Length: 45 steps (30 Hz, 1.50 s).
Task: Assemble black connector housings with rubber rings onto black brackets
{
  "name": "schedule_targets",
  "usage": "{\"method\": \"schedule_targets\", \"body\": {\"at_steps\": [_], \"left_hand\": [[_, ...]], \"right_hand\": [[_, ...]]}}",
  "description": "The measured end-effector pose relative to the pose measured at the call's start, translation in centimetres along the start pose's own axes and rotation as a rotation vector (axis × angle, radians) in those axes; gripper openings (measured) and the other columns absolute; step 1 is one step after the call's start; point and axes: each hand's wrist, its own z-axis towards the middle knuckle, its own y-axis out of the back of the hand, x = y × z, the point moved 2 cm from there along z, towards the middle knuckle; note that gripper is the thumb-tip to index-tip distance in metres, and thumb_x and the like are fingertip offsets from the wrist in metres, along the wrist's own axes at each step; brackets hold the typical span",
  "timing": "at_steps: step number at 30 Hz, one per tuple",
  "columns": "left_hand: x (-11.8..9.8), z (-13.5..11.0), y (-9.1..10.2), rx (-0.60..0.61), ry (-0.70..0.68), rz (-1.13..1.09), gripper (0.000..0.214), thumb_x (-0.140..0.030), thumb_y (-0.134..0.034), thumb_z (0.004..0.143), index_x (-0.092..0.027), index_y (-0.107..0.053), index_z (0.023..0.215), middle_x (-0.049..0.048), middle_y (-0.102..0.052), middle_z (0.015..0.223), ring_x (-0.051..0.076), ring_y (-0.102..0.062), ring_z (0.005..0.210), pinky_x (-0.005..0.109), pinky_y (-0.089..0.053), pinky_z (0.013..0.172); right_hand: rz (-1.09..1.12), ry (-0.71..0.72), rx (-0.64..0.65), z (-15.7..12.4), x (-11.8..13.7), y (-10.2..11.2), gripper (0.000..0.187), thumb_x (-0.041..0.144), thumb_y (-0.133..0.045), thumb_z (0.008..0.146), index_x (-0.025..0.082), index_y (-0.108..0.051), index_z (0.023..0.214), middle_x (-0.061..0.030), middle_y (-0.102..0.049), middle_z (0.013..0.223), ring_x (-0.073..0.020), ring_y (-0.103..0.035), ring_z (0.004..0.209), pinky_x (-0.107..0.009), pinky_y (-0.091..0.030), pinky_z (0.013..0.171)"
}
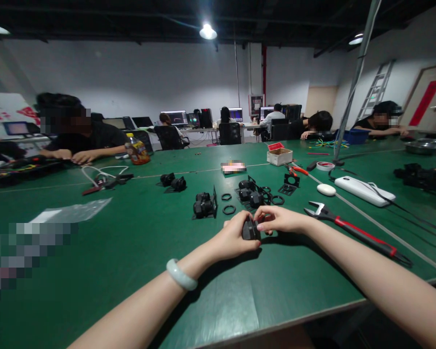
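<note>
A small black part (250,230) sits between both hands, low over the green bench (138,252) and near its front edge. The left hand (236,240) takes it from the left, fingers (244,245) curled shut around its body and the thumb lying across its near side. The right hand (281,220) comes in from the right, with its fingertips (264,226) pressed together on the part's upper right edge. Only a dark patch of the part shows between the two hands (its shape is hard to make out). A pale bracelet (180,275) rings the left wrist.

Just beyond the hands lie a black ring (228,209), a black unit on a bracket (204,206) and a cluster (252,194) of similar pieces. A red-handled wrench (349,228) lies near the right forearm, its head toward the hands. Farther off are a white mouse (326,189), a power strip (363,190) and a small box (279,156). A plastic bag (72,212) lies well to the left, and a co-worker (82,138) rests both hands on the bench's far left side.
</note>
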Motion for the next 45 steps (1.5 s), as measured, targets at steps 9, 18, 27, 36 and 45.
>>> {"method": "schedule_targets", "body": {"at_steps": [9, 18, 27, 36, 45], "left_hand": [[-0.02, -0.13, 0.10, -0.005, 0.004, -0.018, 0.045, -0.036, -0.060, 0.057, -0.019, -0.044, 0.095, -0.0007, -0.049, 0.080, 0.017, -0.046, 0.073, 0.026, -0.036, 0.062], [-0.03, -0.22, 0.13, -0.003, 0.001, -0.029, 0.045, -0.037, -0.060, 0.058, -0.019, -0.045, 0.097, -0.0001, -0.050, 0.082, 0.018, -0.046, 0.076, 0.027, -0.036, 0.064], [-0.35, -0.35, 0.28, 0.008, 0.002, -0.022, 0.044, -0.035, -0.059, 0.058, -0.020, -0.045, 0.096, -0.0002, -0.049, 0.082, 0.018, -0.046, 0.077, 0.027, -0.036, 0.065], [-0.26, -0.38, 0.27, 0.005, 0.004, -0.032, 0.043, -0.035, -0.060, 0.058, -0.020, -0.044, 0.095, -0.0005, -0.049, 0.080, 0.018, -0.046, 0.077, 0.028, -0.037, 0.066], [-0.22, -0.23, 0.18, 0.001, 0.000, -0.048, 0.044, -0.036, -0.060, 0.058, -0.020, -0.045, 0.095, 0.0000, -0.051, 0.082, 0.019, -0.047, 0.077, 0.027, -0.037, 0.065]], "right_hand": [[0.033, -0.020, -0.019, 0.10, -0.34, 0.06, 0.031, 0.040, -0.057, 0.069, 0.016, -0.047, 0.087, 0.0009, -0.048, 0.075, -0.0074, -0.046, 0.061, -0.020, -0.038, 0.055], [0.109, 0.056, 0.027, -0.11, -0.13, -0.03, 0.044, 0.026, -0.069, 0.057, 0.019, -0.041, 0.090, 0.0024, -0.045, 0.082, -0.0051, -0.042, 0.060, -0.017, -0.035, 0.054], [0.072, 0.045, 0.027, -0.06, -0.38, -0.11, 0.037, 0.032, -0.064, 0.063, 0.018, -0.045, 0.090, 0.0009, -0.048, 0.081, -0.0086, -0.046, 0.066, -0.022, -0.039, 0.060], [-0.040, -0.017, 0.000, 0.16, -0.79, 0.06, 0.030, 0.042, -0.051, 0.073, 0.014, -0.050, 0.085, 0.0012, -0.047, 0.067, -0.0079, -0.046, 0.058, -0.022, -0.038, 0.057], [0.062, 0.059, 0.025, -0.12, -0.19, -0.13, 0.047, 0.029, -0.071, 0.054, 0.018, -0.041, 0.089, 0.0042, -0.044, 0.075, -0.0054, -0.040, 0.058, -0.018, -0.033, 0.052]]}}
